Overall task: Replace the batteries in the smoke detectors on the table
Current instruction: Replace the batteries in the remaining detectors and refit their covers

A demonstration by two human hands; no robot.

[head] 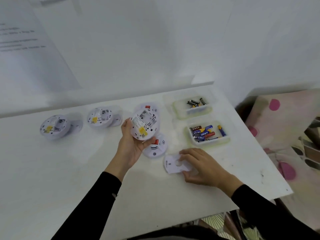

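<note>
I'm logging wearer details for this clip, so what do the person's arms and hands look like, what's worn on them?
Long black sleeves cover both arms to the wrist: left sleeve, right sleeve. A small pale fleck marks the left one. The left hand and right hand are bare: no gloves, rings or watch visible.

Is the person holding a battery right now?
No, the left hand holds a smoke detector and the right hand holds a flat white cover.

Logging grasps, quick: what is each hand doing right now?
Left hand: holding a smoke detector, back side up.
Right hand: pinching the white cover plate that lies on the table.
</note>
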